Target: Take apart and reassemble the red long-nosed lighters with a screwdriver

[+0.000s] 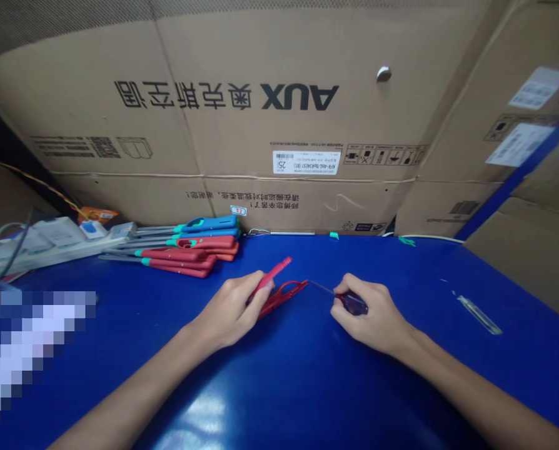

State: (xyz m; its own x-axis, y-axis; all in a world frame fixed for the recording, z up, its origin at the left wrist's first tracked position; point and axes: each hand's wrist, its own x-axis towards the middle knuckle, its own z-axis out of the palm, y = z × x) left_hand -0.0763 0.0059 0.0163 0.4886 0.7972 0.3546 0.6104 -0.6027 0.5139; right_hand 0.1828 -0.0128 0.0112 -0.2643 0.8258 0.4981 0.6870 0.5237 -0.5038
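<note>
My left hand point(237, 306) is closed on red plastic handle parts of a lighter. One slim red piece point(278, 270) slants up between thumb and fingers. Below it a second red shell point(286, 297), with a trigger-guard loop, points to the right; whether the two pieces join is hidden by my fingers. In my right hand point(371, 312) is a screwdriver point(353, 302) with a dark translucent handle, gripped between thumb and fingers. Its thin shaft points left, the tip at or very near the right end of the lower red shell; contact cannot be made out.
Several long-necked lighters point(199, 247), red, blue and orange, lie stacked at the back left. A power strip point(49, 247) with plugs and cables is beside them. A slim tool with a clear handle point(480, 315) lies at right. Cardboard point(242, 137) walls the blue table point(279, 387).
</note>
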